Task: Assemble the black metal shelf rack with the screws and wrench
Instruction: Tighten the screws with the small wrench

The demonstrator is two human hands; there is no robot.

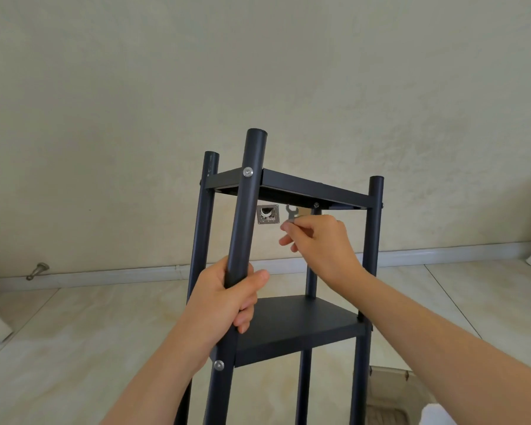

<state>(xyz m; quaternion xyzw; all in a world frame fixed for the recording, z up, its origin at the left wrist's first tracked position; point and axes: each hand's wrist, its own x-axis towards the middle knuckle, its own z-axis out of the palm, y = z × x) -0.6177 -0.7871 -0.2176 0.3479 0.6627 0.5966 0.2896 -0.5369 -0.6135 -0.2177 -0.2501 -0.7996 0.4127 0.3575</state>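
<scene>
Left hand [230, 299] grips rack post [242, 216]; right hand [319, 243] pinches wrench [291, 213].

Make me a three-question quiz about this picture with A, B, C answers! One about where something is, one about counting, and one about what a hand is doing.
1. Where is the wrench?
A) on the floor
B) in the right hand, just under the upper shelf
C) in a toolbox

2. How many silver screws show on the front post?
A) two
B) five
C) none

3. What is the left hand doing?
A) lying flat on the floor
B) holding a hammer
C) gripping the front post

Answers:
1 B, because the fingers pinch the wrench right below the upper shelf.
2 A, because one sits near the post's top and one below the left hand.
3 C, because its fingers and thumb curl round the post.
</scene>
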